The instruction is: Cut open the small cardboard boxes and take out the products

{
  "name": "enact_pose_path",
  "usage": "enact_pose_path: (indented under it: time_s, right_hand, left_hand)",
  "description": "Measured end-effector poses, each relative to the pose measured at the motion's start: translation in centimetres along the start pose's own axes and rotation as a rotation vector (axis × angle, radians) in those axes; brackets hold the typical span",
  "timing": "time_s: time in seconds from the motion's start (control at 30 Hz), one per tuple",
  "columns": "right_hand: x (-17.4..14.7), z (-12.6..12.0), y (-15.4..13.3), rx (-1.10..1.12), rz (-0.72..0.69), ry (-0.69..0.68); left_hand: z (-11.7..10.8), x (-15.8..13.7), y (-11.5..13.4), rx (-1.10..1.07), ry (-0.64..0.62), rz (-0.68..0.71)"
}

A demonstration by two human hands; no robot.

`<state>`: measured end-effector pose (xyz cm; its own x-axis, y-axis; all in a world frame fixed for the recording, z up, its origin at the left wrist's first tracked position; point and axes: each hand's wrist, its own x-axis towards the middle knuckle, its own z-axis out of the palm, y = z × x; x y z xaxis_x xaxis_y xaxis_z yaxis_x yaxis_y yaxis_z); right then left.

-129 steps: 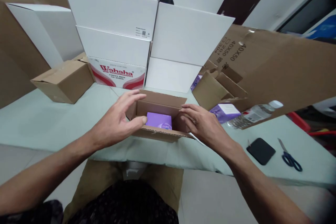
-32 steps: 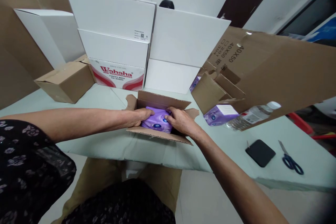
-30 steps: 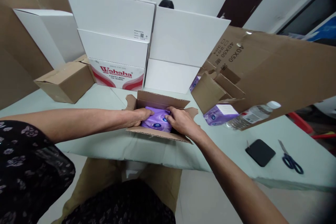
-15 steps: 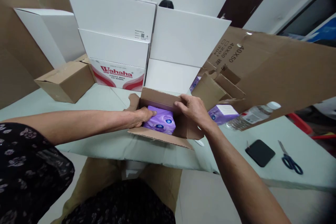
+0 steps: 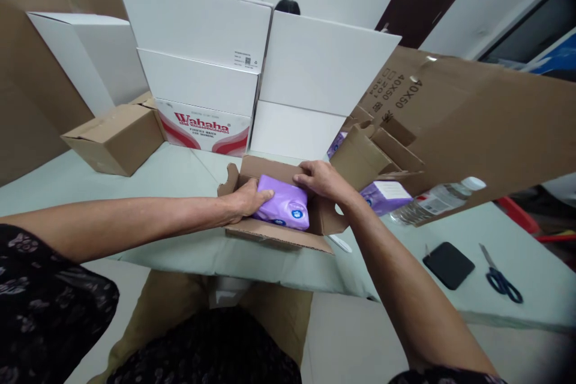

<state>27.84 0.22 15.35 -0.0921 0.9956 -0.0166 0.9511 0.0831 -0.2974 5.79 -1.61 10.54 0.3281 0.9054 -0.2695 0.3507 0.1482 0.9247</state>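
Observation:
An open brown cardboard box point(image 5: 279, 239) sits at the table's front edge with its flaps spread. My left hand point(image 5: 249, 197) grips the left end of a purple tissue pack point(image 5: 284, 201), thumb on top, at the box's opening. The pack is slightly tilted, with blue round labels on its front side. My right hand point(image 5: 321, 180) is closed on the box's far right edge, its thumb toward me; the fingertips behind the cardboard are hidden. A white object point(image 5: 341, 243), partly under the box's right flap, lies on the table.
Behind stand tall white boxes, one a Wahaba-like printed carton point(image 5: 202, 126). A closed brown box point(image 5: 114, 135) is at left. On the right are another purple tissue pack point(image 5: 386, 197), a water bottle point(image 5: 438, 199), a black square pad point(image 5: 449, 265) and scissors point(image 5: 500, 276).
The tissue pack has risen a little and shifted right in my left hand. My right hand stays on the box edge.

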Motion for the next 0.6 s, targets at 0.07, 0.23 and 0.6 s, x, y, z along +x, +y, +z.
enact_pose_path:
  time_s: [0.07,0.23,0.6]
  right_hand:
    - [0.4,-0.1,0.5,0.052,-0.017,-0.03]
    - [1.1,-0.3,1.4,0.205,-0.071,-0.077]
    - [2.6,0.7,2.0,0.329,-0.112,-0.02]
  left_hand:
    - [-0.3,-0.6,0.9,-0.045,0.018,0.014]
    - [-1.6,-1.5,2.5,-0.166,0.031,0.045]
    - [-5.8,-3.7,4.8,-0.634,0.136,0.128]
